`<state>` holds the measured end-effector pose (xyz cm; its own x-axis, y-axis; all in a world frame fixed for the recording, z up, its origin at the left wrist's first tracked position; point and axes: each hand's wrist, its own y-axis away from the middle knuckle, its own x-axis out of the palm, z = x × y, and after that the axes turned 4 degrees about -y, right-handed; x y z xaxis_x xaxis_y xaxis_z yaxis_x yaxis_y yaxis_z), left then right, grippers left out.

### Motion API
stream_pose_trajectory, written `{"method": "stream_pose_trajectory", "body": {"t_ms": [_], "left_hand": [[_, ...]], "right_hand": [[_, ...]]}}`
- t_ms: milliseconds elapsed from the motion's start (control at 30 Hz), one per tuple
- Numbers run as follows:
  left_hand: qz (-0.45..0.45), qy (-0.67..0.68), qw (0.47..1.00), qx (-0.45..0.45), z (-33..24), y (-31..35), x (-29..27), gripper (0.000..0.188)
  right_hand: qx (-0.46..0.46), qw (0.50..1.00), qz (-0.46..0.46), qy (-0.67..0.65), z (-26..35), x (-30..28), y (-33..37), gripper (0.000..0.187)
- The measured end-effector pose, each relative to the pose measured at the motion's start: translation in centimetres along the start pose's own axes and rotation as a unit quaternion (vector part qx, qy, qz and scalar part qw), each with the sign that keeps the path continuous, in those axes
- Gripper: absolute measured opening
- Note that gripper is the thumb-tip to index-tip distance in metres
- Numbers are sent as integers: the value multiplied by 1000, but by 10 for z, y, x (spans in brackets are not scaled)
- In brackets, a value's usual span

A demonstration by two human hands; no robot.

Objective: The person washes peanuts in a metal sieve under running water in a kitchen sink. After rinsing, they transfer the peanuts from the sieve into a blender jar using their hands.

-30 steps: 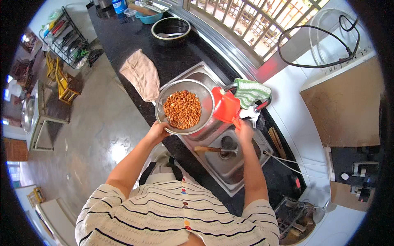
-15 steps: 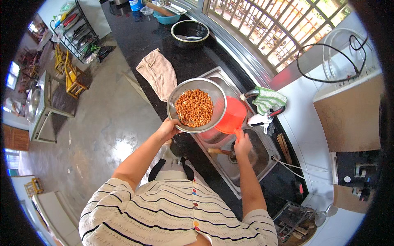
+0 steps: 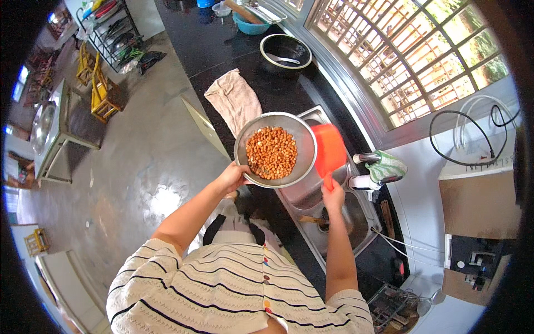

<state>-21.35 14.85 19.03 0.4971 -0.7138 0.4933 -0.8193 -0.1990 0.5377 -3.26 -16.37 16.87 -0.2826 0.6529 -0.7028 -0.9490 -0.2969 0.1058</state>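
My left hand [image 3: 233,177] is closed on the near-left rim of a round metal bowl [image 3: 305,149], which looks like a fine-mesh strainer. Reddish-brown peanuts [image 3: 271,152] lie in it, gathered toward its left side. The bowl is held over the counter edge and the left part of the steel sink [image 3: 290,196]. My right hand [image 3: 334,196] grips the handle of a red plastic water scoop [image 3: 329,151], held over the sink at the bowl's right edge. The scoop's inside is hidden. Below, a tool with a wooden handle [image 3: 311,219] lies in the sink.
A beige cloth [image 3: 233,101] lies on the black counter [image 3: 219,58]. Beyond it stand a black bowl [image 3: 285,54] with a white spoon and a blue basin [image 3: 250,25]. A faucet [image 3: 364,181] draped with a green-and-white cloth [image 3: 386,166] rises behind the sink, near the barred window.
The view has shifted, so the surroundings sit differently in the picture. The red scoop has tilted and come out from partly behind the bowl. Both hands keep their holds.
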Motion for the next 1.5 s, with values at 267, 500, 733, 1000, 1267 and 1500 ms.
{"method": "stream_pose_trajectory", "body": {"t_ms": [267, 500, 733, 1000, 1267, 1500], "left_hand": [[-7, 7, 1000, 11, -31, 1, -33, 22], [-31, 33, 999, 12, -49, 3, -52, 20], [-11, 23, 1000, 1, -62, -13, -53, 21], [30, -44, 998, -20, -78, -8, -28, 46], [132, -130, 982, -24, -51, -13, 23, 49], [162, -116, 969, -142, 13, -7, 39, 56]], "right_hand": [[49, 934, 105, -338, 90, 43, -83, 38], [128, 868, 142, -458, 117, 107, -120, 41], [103, 877, 140, -447, 105, 125, -157, 37], [109, 888, 34, -445, 164, 58, -18, 52], [85, 946, -45, -310, 124, 13, 54, 37], [247, 911, 0, -330, 90, -19, 93, 27]]}}
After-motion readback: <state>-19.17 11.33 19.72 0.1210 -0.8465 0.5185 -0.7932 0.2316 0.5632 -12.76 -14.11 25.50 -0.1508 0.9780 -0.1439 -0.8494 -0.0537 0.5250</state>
